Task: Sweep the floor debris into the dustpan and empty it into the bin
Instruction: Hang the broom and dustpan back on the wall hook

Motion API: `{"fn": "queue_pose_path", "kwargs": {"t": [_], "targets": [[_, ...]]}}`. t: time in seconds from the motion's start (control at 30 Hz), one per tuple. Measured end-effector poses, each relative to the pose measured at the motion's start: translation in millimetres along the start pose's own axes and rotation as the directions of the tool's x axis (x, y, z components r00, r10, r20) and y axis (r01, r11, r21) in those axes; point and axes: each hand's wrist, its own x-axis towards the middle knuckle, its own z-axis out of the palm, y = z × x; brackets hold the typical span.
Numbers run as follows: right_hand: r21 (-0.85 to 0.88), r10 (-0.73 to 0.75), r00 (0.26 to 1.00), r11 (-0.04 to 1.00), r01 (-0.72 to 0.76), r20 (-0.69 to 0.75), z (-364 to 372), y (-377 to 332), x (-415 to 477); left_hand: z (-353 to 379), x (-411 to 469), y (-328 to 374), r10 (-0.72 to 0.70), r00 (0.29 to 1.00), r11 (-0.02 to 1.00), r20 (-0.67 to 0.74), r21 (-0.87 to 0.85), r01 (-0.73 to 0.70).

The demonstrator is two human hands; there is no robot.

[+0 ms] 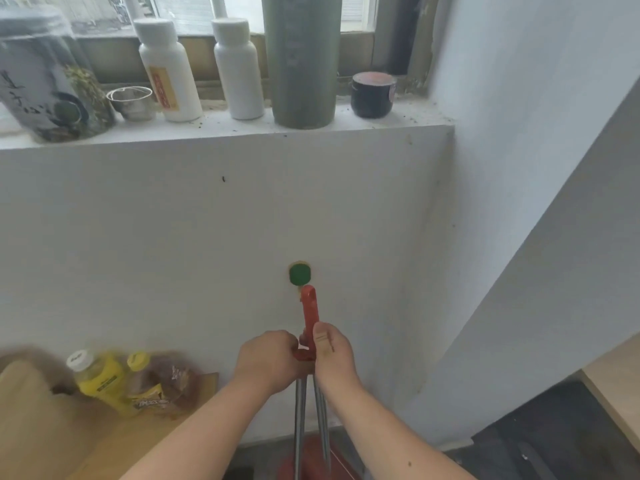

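Head view: both hands meet at the top of two thin metal poles with red plastic grips, standing against the white wall below the window ledge. The left hand [268, 362] is curled closed around the lower red handle [304, 353] of one silver metal pole [299, 420], while the right hand [332, 351] pinches the taller red plastic handle [309, 308], thumb pressed flat on its front, above the other silver pole [322, 424]. That handle's tip sits just beneath a round green wall hook [299, 274]. At the frame's bottom edge a red plastic dustpan body [306, 459] shows between the forearms; which pole belongs to the broom cannot be told. Both tools look light and stiff, the smooth metal likely slippery, so the ribbed red grips seem the sound place to hold. Along the ledge's front edge stand white bottles, a tall green cylinder and a dark jar.
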Motion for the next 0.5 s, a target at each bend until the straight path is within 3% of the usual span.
{"fn": "queue_pose_path", "kwargs": {"t": [0.23, 0.5], "targets": [[-0.116, -0.036, 0.999, 0.992, 0.038, 0.019, 2, 11, 20, 12, 24, -12, 0.002, 0.999, 1.000, -0.049, 0.021, -0.001], [-0.090, 0.001, 1.000, 0.996, -0.002, -0.008, 3, 22, 22, 26, 34, -15, -0.005, 0.998, 1.000, -0.057, 0.028, 0.006]]}}
